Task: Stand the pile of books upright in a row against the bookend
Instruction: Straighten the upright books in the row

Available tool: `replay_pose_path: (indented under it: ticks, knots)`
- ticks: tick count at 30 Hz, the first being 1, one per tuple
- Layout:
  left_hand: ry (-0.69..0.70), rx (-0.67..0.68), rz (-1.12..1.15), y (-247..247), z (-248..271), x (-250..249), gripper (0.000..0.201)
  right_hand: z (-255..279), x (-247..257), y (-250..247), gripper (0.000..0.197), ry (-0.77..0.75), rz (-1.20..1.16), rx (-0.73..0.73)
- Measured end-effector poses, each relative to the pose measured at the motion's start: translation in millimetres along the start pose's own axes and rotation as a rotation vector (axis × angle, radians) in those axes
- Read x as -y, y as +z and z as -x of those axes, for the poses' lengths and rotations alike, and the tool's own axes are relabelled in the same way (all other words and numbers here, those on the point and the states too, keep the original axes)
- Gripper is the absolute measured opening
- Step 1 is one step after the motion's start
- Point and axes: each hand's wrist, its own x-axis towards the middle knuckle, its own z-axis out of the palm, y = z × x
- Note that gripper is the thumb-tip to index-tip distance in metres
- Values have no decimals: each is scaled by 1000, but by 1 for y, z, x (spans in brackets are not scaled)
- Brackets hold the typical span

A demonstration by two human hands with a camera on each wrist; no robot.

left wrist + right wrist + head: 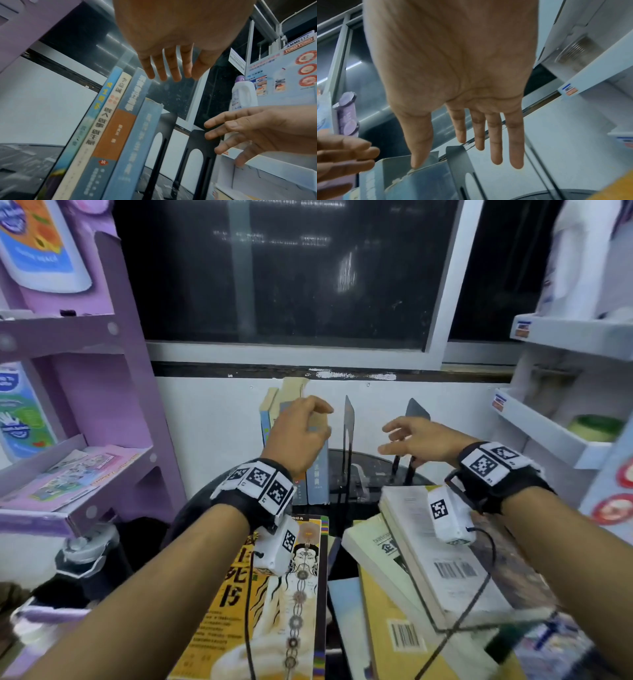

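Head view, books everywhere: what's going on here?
A person is shelving books against black metal bookends. Four books already stand upright in a row beside the nearer bookend. The left hand hovers at the top of that row, the right hand is open near the second bookend, and neither holds anything. Several more books lie flat in front.

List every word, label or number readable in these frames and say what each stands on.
"AMMELTZ": sign on the display stand.
"YOKO YOKO": red strip just below it.
"OFFICE": white card, faint.
Upright book spines, lying book covers, barcodes, shelf tags: too blurred.
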Motion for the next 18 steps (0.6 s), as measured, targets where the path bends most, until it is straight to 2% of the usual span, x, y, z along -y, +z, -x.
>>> replay_pose_path:
  ticks: [4, 10, 16, 18]
  knots:
    - [-94, 189, 13, 28, 9, -9, 27, 25, -29, -11, 62, 111, 115, 83]
    - [-265, 376, 96, 68, 18, -20, 40, 56, -66, -21, 78, 256, 210, 144]
    - [-418, 570, 78, 102, 27, -21, 60, 69, -90, -22, 97, 361, 172, 213]
    - [-473, 648, 44, 112, 28, -17, 70, 71, -92, -23, 93, 373, 141, 233]
